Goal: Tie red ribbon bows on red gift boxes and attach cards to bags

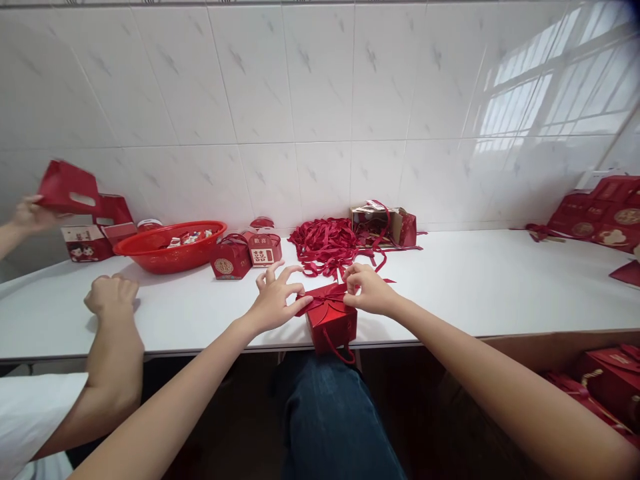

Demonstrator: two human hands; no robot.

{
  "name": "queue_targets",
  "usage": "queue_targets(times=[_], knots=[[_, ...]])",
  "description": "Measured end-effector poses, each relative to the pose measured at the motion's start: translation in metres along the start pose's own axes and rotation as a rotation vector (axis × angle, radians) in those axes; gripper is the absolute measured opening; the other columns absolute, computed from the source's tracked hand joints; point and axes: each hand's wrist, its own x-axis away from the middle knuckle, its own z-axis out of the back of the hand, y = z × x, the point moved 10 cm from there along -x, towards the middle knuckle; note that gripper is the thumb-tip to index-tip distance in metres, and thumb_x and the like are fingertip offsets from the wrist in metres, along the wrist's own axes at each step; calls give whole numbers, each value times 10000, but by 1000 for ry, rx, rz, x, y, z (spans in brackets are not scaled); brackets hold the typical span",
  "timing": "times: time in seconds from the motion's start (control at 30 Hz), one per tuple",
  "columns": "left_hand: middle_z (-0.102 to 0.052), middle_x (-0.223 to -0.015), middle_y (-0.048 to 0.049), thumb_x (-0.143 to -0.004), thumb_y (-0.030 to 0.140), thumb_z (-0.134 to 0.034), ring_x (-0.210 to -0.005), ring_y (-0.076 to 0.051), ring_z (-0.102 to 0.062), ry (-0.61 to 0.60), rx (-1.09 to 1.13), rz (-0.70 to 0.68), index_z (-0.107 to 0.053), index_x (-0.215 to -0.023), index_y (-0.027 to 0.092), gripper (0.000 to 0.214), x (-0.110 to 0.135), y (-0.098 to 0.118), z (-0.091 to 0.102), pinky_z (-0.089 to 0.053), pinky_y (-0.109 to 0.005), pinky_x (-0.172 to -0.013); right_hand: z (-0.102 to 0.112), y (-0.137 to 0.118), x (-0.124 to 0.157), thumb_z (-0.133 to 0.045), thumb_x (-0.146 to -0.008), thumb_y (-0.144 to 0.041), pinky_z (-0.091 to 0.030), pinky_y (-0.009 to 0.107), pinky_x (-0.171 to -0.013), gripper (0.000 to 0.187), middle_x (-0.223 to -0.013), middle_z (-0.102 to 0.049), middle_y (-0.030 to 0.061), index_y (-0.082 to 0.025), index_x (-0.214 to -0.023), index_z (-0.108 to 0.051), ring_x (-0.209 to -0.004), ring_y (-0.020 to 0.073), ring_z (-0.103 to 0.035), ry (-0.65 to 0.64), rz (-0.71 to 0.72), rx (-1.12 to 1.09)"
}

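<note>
A small red gift box stands at the table's front edge, just above my knee, with a red cord handle hanging down its near side. Across its top runs a dark red ribbon that looks gathered into a bow. My left hand pinches the ribbon's left part between thumb and forefinger, the other fingers raised. On the right side, my right hand pinches the ribbon's other part, fingers curled. Behind the box lies a heap of red ribbons.
Left of the ribbons stand small red boxes and a red basin of small wrapped pieces. A co-worker's fist rests on the white table; another hand lifts a red box. A carton of red boxes sits lower right.
</note>
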Motion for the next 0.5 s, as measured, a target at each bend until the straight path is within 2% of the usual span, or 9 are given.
queue_targets(times=[0.07, 0.13, 0.2, 0.23, 0.27, 0.33, 0.37, 0.43, 0.5], knots=[[-507, -1296, -26, -795, 447, -565, -1290, -367, -213, -27, 89, 54, -568, -612, 198, 309, -1, -4, -6, -170, -613, -990, 2, -1, 3, -643, -634, -120, -393, 391, -892, 215, -948, -553, 66, -178, -509, -478, -974, 231, -495, 9, 10, -13], [-533, -1254, -39, -789, 449, -564, -1252, -330, -310, -78, 268, 90, -547, -632, 199, 296, -1, -8, -14, -235, -556, -1003, 0, -3, 7, -628, -682, -140, -404, 383, -892, 195, -954, -554, 67, -178, -547, -492, -960, 214, -513, -22, 40, -70], [-546, -1235, -54, -795, 455, -551, -1199, -284, -409, -109, 512, 123, -542, -690, 205, 271, 0, -13, -22, -315, -468, -995, -6, -4, 14, -627, -747, -244, -431, 377, -874, 104, -993, -557, 66, -183, -700, -558, -944, 198, -535, -104, 56, -166], [-547, -1233, -60, -804, 461, -537, -1175, -263, -446, -100, 630, 149, -549, -743, 211, 257, 1, -18, -24, -353, -424, -974, -9, -3, 17, -648, -750, -319, -443, 379, -872, 174, -1057, -552, 73, -189, -844, -582, -972, 202, -539, -150, 51, -214], [-546, -1233, -64, -815, 470, -518, -1155, -246, -471, -76, 727, 186, -557, -813, 218, 255, 3, -26, -26, -385, -388, -944, -13, -2, 20, -684, -720, -392, -447, 384, -884, 380, -1158, -525, 89, -199, -1024, -560, -1042, 216, -526, -192, 43, -250], [-544, -1225, -66, -834, 494, -474, -1133, -227, -492, -12, 829, 286, -553, -961, 233, 301, 7, -47, -34, -421, -348, -886, -21, 0, 24, -769, -607, -462, -407, 408, -970, 851, -1382, -372, 127, -230, -1321, -368, -1246, 261, -404, -265, 44, -284], [-548, -1208, -67, -833, 509, -461, -1125, -225, -495, 15, 835, 340, -544, -1014, 234, 339, 11, -59, -40, -428, -343, -870, -26, -1, 25, -792, -575, -456, -361, 422, -1022, 994, -1455, -278, 135, -243, -1393, -268, -1323, 276, -313, -298, 57, -288], [-573, -1139, -75, -803, 539, -475, -1093, -230, -512, 45, 804, 437, -542, -1027, 215, 400, 19, -81, -55, -429, -355, -868, -35, -5, 24, -794, -589, -419, -281, 450, -1080, 1052, -1507, -198, 133, -260, -1439, -196, -1376, 287, -217, -337, 89, -287], [-607, -1033, -76, -761, 549, -510, -1027, -230, -545, 65, 781, 479, -554, -974, 190, 420, 27, -96, -68, -422, -373, -891, -39, -9, 20, -788, -604, -391, -289, 469, -1072, 993, -1486, -265, 132, -266, -1430, -250, -1354, 293, -270, -322, 108, -285]])
